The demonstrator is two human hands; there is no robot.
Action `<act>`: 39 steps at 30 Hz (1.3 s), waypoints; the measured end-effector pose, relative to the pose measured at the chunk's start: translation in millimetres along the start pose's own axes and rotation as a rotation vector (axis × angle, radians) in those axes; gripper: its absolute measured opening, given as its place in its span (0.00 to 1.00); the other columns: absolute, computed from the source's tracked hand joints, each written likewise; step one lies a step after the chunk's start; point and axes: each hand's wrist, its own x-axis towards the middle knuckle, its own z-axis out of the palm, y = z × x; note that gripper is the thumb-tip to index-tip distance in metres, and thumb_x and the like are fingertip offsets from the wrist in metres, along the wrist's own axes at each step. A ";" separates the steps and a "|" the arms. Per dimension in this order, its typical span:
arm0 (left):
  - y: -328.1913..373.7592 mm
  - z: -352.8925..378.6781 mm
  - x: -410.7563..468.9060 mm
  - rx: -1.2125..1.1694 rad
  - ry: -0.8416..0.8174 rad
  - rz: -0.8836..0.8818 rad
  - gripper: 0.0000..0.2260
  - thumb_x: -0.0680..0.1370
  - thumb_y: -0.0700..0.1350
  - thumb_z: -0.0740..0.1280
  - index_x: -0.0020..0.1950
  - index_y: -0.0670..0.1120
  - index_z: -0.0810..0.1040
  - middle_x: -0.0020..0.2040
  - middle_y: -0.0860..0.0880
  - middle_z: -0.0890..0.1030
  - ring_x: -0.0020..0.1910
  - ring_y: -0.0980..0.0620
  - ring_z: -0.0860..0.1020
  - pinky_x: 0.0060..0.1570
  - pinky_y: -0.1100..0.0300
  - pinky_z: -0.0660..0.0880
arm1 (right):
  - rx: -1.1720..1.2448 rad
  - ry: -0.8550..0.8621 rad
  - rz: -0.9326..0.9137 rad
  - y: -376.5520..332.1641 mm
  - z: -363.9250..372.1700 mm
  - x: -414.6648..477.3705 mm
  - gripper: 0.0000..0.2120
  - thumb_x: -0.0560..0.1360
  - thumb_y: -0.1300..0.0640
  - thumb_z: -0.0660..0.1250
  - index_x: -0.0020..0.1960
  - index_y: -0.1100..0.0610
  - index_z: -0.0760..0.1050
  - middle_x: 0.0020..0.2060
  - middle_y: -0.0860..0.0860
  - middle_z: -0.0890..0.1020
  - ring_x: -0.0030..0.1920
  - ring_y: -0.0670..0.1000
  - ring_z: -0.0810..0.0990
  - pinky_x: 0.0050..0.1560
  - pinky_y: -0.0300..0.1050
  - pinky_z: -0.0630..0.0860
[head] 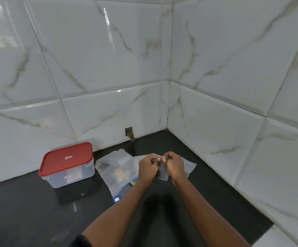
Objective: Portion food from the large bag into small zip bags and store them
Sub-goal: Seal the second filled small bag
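My left hand and my right hand both pinch the top edge of a small clear zip bag, which hangs between them above the black counter with something dark inside. The large clear bag with a blue zip strip lies on the counter just left of my hands, holding pale and dark food pieces. Another small clear bag lies flat behind my right hand.
A clear plastic box with a red lid stands shut at the left near the wall. White marble-look tiled walls meet in a corner behind the black counter. A small hole shows in the wall tile.
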 end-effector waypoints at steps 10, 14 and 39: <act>-6.7 33.2 4.0 0.013 -0.214 -0.134 0.10 0.80 0.42 0.60 0.55 0.42 0.79 0.53 0.42 0.81 0.54 0.45 0.78 0.57 0.52 0.75 | 0.187 0.056 0.269 40.8 -45.2 10.8 0.10 0.72 0.68 0.69 0.36 0.56 0.79 0.43 0.59 0.84 0.47 0.58 0.83 0.51 0.56 0.81; -9.3 40.5 7.7 0.007 -0.269 -0.138 0.09 0.79 0.42 0.61 0.55 0.43 0.79 0.52 0.44 0.81 0.52 0.48 0.78 0.55 0.55 0.76 | 0.143 0.069 0.280 50.4 -56.4 18.1 0.11 0.72 0.71 0.65 0.36 0.57 0.77 0.42 0.59 0.82 0.43 0.57 0.82 0.47 0.59 0.82; -17.5 94.1 53.4 0.208 -0.187 -0.061 0.09 0.74 0.43 0.70 0.52 0.41 0.80 0.48 0.47 0.82 0.44 0.58 0.76 0.41 0.73 0.68 | -0.286 0.207 0.299 77.6 -72.1 65.4 0.06 0.71 0.61 0.70 0.38 0.60 0.74 0.40 0.56 0.80 0.42 0.54 0.78 0.42 0.45 0.74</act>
